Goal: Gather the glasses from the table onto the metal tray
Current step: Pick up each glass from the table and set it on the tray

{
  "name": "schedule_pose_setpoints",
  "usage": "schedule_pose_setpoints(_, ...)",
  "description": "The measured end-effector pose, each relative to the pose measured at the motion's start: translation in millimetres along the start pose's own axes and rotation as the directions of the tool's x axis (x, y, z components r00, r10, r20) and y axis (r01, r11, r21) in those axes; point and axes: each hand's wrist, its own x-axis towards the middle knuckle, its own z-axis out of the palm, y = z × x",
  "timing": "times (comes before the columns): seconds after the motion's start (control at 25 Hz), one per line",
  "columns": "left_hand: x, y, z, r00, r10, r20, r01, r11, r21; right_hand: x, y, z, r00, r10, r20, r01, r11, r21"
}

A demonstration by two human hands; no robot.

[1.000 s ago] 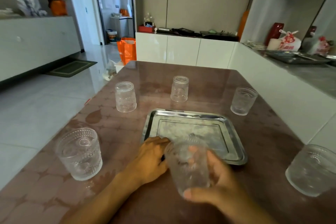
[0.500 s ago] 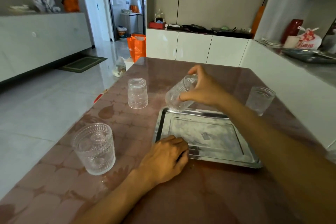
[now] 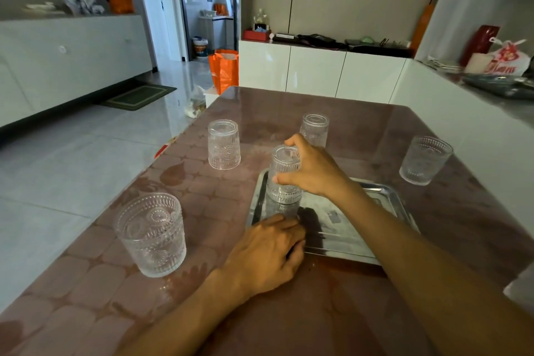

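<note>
A metal tray [image 3: 384, 196] lies on the brown table [image 3: 289, 312]. My right hand [image 3: 312, 170] grips an upside-down ribbed glass [image 3: 283, 176] standing in the tray's far left corner. My left hand [image 3: 268, 251] rests on the tray's near left edge, fingers curled, nothing held. Other glasses stand on the table: an upright one [image 3: 153, 234] at near left, an inverted one [image 3: 224, 144] at far left, an inverted one [image 3: 315, 128] behind my right hand, and an upright one [image 3: 424, 159] at right.
The table's left edge drops to a tiled floor [image 3: 72, 153]. A white counter [image 3: 462, 113] runs along the table's right side. An orange bag [image 3: 224, 69] stands on the floor beyond the table's far end.
My right hand carried the tilted glass down and turned it mouth-down onto the tray's far left corner. My left hand stayed on the tray's edge.
</note>
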Motion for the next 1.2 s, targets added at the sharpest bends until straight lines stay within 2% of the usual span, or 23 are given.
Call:
schedule_pose_setpoints(0.2, -0.6, 3.4, -2.6, 1.000, -0.017, 0.024, 0.017, 1.000, 0.009, -8.6, 2.6, 8.0, 1.000, 0.005, 0.021, -0.005, 0.999, -0.033)
schedule_pose_setpoints(0.24, -2.0, 5.0, -3.4, 0.999, -0.034, 0.041, 0.033, 0.999, 0.015, -14.2, 2.6, 8.2, 1.000, 0.022, 0.001, -0.022, 1.000, 0.001)
schedule_pose_setpoints(0.4, -0.8, 14.7, -21.9, 0.981, -0.145, 0.132, 0.156, 0.985, -0.075, -54.7, -1.2, 6.3, 0.957, 0.151, -0.246, -0.069, 0.947, 0.314)
schedule_pose_setpoints(0.48, -6.7, 28.1, -34.5, 0.985, -0.154, 0.073, 0.165, 0.966, -0.199, -83.8, -2.5, 11.4, 0.963, 0.117, -0.244, -0.020, 0.931, 0.364)
schedule_pose_setpoints(0.56, -28.0, 37.3, -49.8, 0.976, -0.173, -0.129, 0.141, 0.964, -0.226, -117.4, -6.5, 14.3, 0.981, 0.073, -0.182, 0.017, 0.893, 0.451)
schedule_pose_setpoints(0.6, -42.5, 36.2, -60.9, 0.946, -0.182, -0.269, 0.149, 0.979, -0.138, -132.9, -8.8, 14.2, 0.988, 0.075, -0.136, 0.006, 0.859, 0.511)
schedule_pose_setpoints(0.64, -57.4, 31.1, -73.8, 0.911, -0.193, -0.364, 0.219, 0.975, 0.032, -146.5, -9.4, 13.7, 0.992, 0.090, -0.084, -0.027, 0.822, 0.570)
schedule_pose_setpoints(0.68, -70.1, 23.4, -89.4, 0.879, -0.261, -0.398, 0.361, 0.912, 0.198, -156.9, -10.0, 13.0, 0.993, 0.111, -0.028, -0.071, 0.782, 0.619)
schedule_pose_setpoints(0.72, -80.6, 12.8, -105.3, 0.829, -0.401, -0.390, 0.525, 0.797, 0.299, -164.3, -11.8, 12.2, 0.990, 0.135, 0.040, -0.128, 0.739, 0.661)
schedule_pose_setpoints(0.76, -87.1, 1.5, -120.2, 0.754, -0.561, -0.342, 0.654, 0.690, 0.310, -168.8, -15.9, 10.9, 0.981, 0.152, 0.120, -0.192, 0.691, 0.697)
schedule_pose_setpoints(0.8, -88.7, -7.9, -133.2, 0.675, -0.683, -0.279, 0.738, 0.630, 0.243, -171.4, -22.2, 9.7, 0.969, 0.154, 0.193, -0.247, 0.640, 0.728)
schedule_pose_setpoints(0.84, -85.6, -15.8, -142.9, 0.623, -0.750, -0.222, 0.782, 0.607, 0.143, -171.8, -29.9, 9.4, 0.957, 0.146, 0.250, -0.287, 0.587, 0.757)
schedule_pose_setpoints(0.88, -80.7, -20.5, -147.6, 0.619, -0.762, -0.189, 0.784, 0.613, 0.099, -171.4, -37.8, 9.8, 0.947, 0.135, 0.293, -0.318, 0.536, 0.782)
schedule_pose_setpoints(0.96, -73.1, -15.6, -147.6, 0.686, -0.704, -0.183, 0.727, 0.672, 0.142, -172.6, -50.7, 10.6, 0.922, 0.127, 0.366, -0.384, 0.431, 0.817)
schedule_pose_setpoints(1.04, -69.8, -5.3, -143.5, 0.789, -0.564, -0.244, 0.603, 0.787, 0.132, -173.3, -59.3, 11.0, 0.870, 0.086, 0.485, -0.488, 0.289, 0.824)
schedule_pose_setpoints(1.12, -61.8, 12.8, -136.8, 0.888, -0.356, -0.292, 0.376, 0.927, 0.013, -171.3, -61.9, 10.9, 0.812, 0.017, 0.583, -0.581, 0.113, 0.806)
schedule_pose_setpoints(1.2, -45.3, 35.1, -125.8, 0.940, -0.162, -0.301, 0.136, 0.985, -0.103, -168.0, -61.4, 12.2, 0.825, 0.027, 0.564, -0.564, -0.013, 0.826)
